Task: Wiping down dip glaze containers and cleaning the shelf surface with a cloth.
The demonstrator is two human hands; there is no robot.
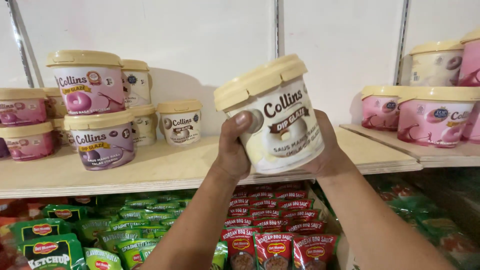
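Note:
I hold a round white tub with a cream-yellow lid (275,117) up in front of a wooden shelf (165,170), tilted a little to the left. My left hand (232,147) grips its left side with the thumb on the label. My right hand (325,150) cups its right side and underside. Both forearms reach up from the bottom of the view.
Stacked pink and purple tubs (95,107) and small white tubs (181,121) stand on the shelf at left. More pink tubs (432,117) sit on a shelf at right. Below lie green sachets (125,230) and red sachets (270,225).

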